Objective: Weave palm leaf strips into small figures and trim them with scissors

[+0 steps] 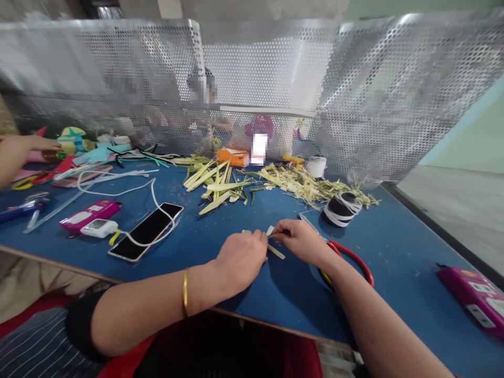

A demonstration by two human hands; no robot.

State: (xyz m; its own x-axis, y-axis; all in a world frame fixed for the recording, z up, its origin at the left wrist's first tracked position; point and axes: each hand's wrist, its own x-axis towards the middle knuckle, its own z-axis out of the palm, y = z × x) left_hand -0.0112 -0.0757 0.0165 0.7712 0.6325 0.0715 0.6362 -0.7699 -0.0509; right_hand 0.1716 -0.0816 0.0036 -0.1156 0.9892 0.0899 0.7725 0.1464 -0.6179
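Close together over the near middle of the blue table, both hands work on a pale strip of plant leaf (276, 252). My left hand (243, 258), a gold bangle at its wrist, has its fingers closed round the strip, one end sticking out below. With thumb and forefinger, my right hand (296, 237) pinches at a small whitish end beside the left fingertips; its kind is too small to make out. Red-handled scissors (356, 261) lie partly hidden under my right forearm. A black spool wound with white tape (342, 210) stands just beyond.
Cut pale-green leaf pieces (216, 184) and a heap of shreds (303, 184) lie ahead, before a perforated metal screen (268, 63). Left are a phone (147, 231), a white cable and a magenta power strip (90, 215); another (474, 296) lies right. Another person's hand (33, 144) reaches in far left.
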